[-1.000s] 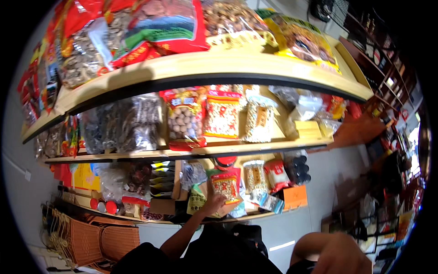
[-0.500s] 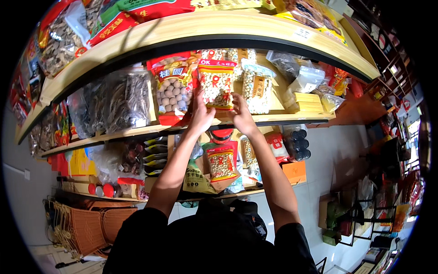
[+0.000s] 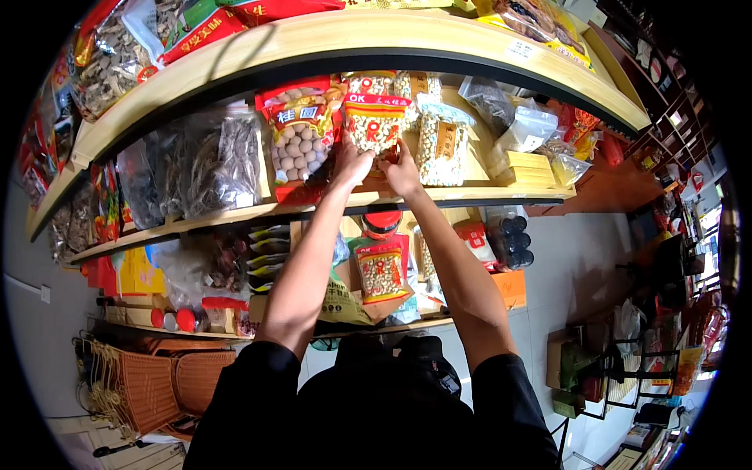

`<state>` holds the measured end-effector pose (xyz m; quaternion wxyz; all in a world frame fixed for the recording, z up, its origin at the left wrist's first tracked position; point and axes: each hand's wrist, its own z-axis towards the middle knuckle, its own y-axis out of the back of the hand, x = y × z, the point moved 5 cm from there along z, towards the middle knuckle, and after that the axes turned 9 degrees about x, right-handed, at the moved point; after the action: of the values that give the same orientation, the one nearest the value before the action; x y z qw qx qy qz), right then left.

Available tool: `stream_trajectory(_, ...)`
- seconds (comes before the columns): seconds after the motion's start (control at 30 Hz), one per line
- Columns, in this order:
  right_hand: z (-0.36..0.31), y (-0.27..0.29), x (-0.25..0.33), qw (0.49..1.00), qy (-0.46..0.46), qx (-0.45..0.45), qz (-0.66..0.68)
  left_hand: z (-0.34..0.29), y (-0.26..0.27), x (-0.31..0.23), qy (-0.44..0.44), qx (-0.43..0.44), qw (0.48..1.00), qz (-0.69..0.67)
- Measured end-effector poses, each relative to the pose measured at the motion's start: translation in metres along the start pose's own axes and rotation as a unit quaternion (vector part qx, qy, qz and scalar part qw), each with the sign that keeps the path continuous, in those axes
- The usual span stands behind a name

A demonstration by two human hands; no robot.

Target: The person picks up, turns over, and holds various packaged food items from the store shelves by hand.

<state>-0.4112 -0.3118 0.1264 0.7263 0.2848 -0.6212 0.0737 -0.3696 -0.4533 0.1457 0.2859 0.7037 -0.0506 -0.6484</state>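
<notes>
Both hands gripped a clear bag of pale nuts (image 3: 371, 125) with a red top band, upright on the wooden shelf (image 3: 470, 193). The left hand (image 3: 350, 164) clasped its lower left edge, the right hand (image 3: 401, 171) its lower right. A glossy bag of brown round fruit (image 3: 296, 139) crowded left of the fingers; another nut bag (image 3: 436, 141) stood just right.

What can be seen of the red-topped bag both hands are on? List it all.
The bag is a clear plastic pouch with a red band across its top and pale, small round pieces showing through. It stands upright on the wooden middle shelf, between a bag of larger brown balls and another pale-filled pouch. The left hand grips its lower left edge, the right hand its lower right corner.
</notes>
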Motion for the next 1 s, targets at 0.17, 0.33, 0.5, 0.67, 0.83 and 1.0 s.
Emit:
stream_trajectory(0.17,-0.005,0.038,0.009,0.987,0.143,-0.075,-0.004,-0.002,-0.017,0.001,-0.061,0.034,0.984,-0.164)
stream_trajectory(0.33,-0.076,0.067,0.057,0.994,0.073,-0.043,0.064,-0.066,-0.028,-0.037,0.030,0.116,0.896,-0.428)
stream_trajectory(0.5,-0.143,0.069,0.054,0.995,0.090,-0.029,0.043,-0.112,-0.054,-0.015,0.035,0.118,0.894,-0.431)
stream_trajectory(0.67,-0.201,0.057,0.042,0.997,0.058,0.014,0.046,-0.169,-0.070,0.009,-0.026,0.120,0.891,-0.438)
stream_trajectory(0.83,-0.247,0.036,0.008,0.999,0.022,0.033,0.038,-0.218,-0.079,0.032,-0.067,0.082,0.889,-0.445)
stream_trajectory(1.0,-0.289,0.007,-0.056,0.985,-0.072,0.050,0.146,-0.261,-0.098,0.077,0.121,0.110,0.922,-0.352)
